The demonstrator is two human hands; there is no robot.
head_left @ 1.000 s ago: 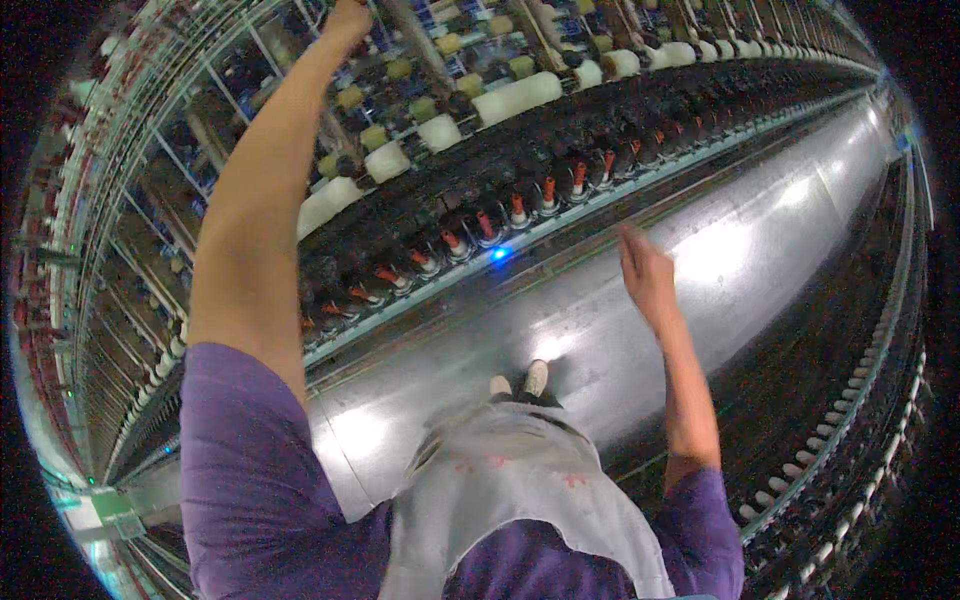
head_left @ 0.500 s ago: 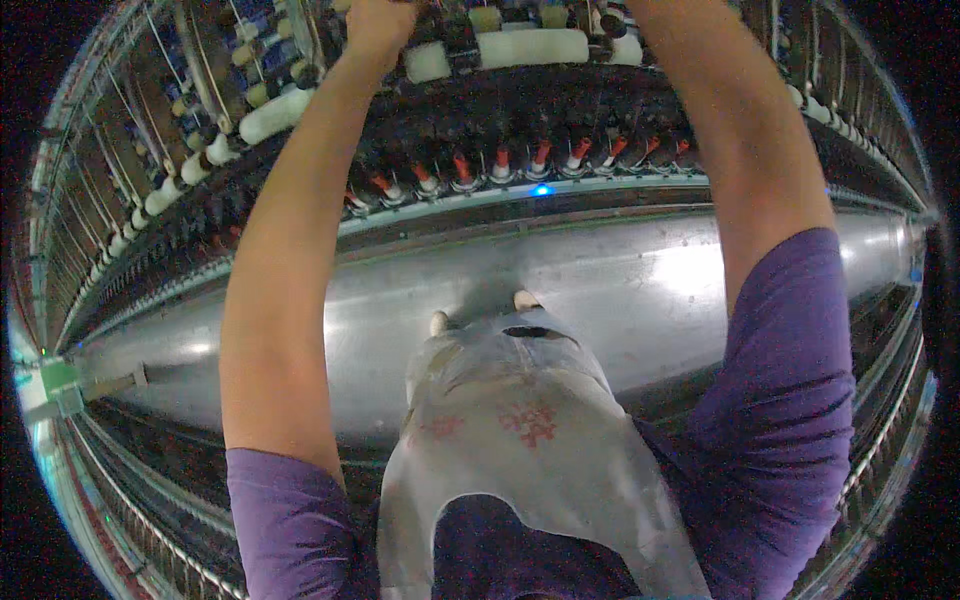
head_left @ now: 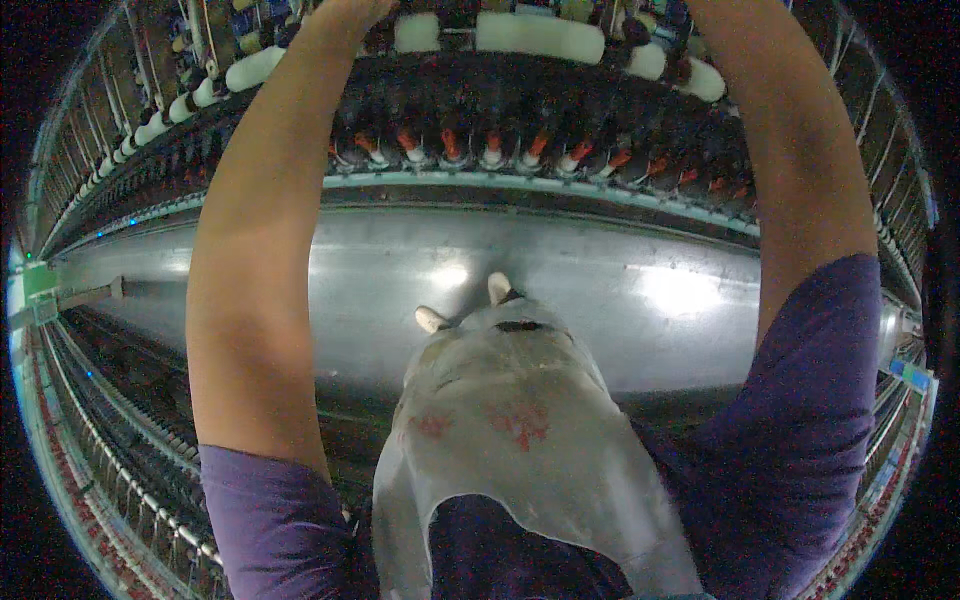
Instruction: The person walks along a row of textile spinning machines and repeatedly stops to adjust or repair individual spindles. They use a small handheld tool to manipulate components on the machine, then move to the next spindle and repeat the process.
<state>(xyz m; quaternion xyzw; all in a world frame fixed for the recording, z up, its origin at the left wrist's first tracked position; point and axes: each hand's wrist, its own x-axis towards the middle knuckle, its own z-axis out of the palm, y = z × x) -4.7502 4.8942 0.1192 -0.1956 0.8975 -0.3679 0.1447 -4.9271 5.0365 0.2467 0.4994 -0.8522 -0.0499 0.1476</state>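
Both my arms reach up and forward to the upper part of a long spinning machine. Only the base of my left hand (head_left: 362,9) shows at the top edge, beside a white roller (head_left: 416,33); its fingers are out of the picture. My right forearm (head_left: 790,120) runs past the top edge to the right of another white roller (head_left: 703,80), and its hand is out of view. Between the arms lies a longer white roller (head_left: 540,37). Below it stands a row of bobbins with red tops (head_left: 492,146) on a pale rail (head_left: 450,181).
A shiny grey floor (head_left: 580,270) forms an aisle under me, with my pale shoes (head_left: 499,287) on it. A grey apron (head_left: 500,390) with red marks covers my front. Behind me a second machine row (head_left: 150,500) curves along the lower left.
The view has shifted right along the machine. Both arms have spread farther apart, and less of my left hand shows at the top edge.
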